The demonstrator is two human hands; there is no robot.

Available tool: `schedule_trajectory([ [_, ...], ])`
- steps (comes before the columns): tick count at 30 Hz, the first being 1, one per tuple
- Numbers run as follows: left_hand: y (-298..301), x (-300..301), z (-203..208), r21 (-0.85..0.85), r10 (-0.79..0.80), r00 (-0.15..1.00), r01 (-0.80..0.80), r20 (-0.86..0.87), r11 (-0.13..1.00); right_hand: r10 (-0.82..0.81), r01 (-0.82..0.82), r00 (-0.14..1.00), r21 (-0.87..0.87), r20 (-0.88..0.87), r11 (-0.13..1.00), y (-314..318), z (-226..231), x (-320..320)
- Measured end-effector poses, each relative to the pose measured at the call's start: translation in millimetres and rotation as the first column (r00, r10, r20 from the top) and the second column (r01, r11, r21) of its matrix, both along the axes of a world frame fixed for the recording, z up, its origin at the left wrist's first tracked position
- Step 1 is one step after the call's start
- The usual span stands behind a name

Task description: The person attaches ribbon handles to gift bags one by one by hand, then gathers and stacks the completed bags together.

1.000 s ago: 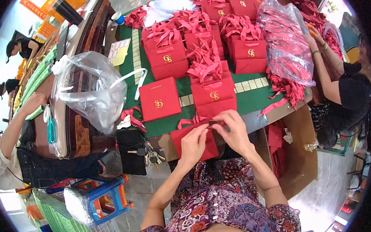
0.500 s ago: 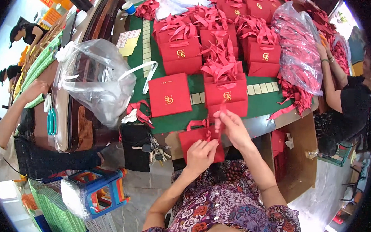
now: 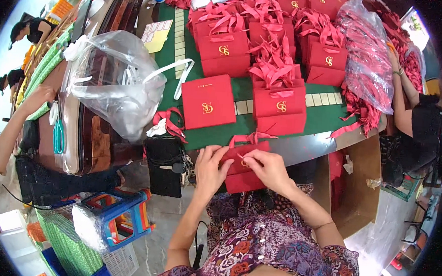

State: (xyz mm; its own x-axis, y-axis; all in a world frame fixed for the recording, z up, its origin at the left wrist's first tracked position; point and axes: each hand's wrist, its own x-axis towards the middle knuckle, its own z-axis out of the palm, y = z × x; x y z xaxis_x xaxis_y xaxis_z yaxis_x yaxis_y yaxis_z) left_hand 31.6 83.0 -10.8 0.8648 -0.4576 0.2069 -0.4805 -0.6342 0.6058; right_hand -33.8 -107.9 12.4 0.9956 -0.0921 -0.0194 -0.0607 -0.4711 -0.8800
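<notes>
We're watching a small red bag (image 3: 244,184) sitting at the near edge of the desk (image 3: 201,141), a fold crossing its front, gold emblem half hidden, red ribbon (image 3: 254,138) spreading along its top. Our left hand (image 3: 210,171) is gripping its left side; our right hand (image 3: 269,171) is pinching narrowly over the front, on what we cannot tell.

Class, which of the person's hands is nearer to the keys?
Left: the left hand is just right of the keys; the right hand is farther right, over a red bag.
</notes>
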Motion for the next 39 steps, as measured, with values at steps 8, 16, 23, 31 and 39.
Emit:
schedule_trajectory([
  [8,-3.5,-4.0,-2.9,-0.083,-0.055,0.998,0.053,-0.023,0.995,-0.142,0.14,0.986,-0.035,-0.086,0.99,22.9,-29.7,-4.8],
  [16,-5.1,1.8,3.2,-0.156,-0.092,0.984,0.068,-0.151,0.985,-0.198,0.215,0.964,0.084,-0.177,0.973,24.6,-26.0,-8.1],
  [23,-13.1,-6.6,-0.1,-0.08,-0.158,0.987,0.159,0.018,0.984,-0.292,0.311,0.945,0.133,-0.147,0.941,33.0,-33.9,-3.9],
  [31,-4.9,-3.7,-16.9,-0.205,-0.092,0.932,0.019,-0.352,0.979,-0.157,0.159,0.983,-0.008,0.098,0.987,34.2,-30.4,-19.4],
  [39,-4.8,-4.0,-16.6,-0.263,-0.13,0.881,0.007,-0.456,0.965,-0.153,0.169,0.982,-0.151,0.115,0.974,33.2,-31.9,-20.2],
])
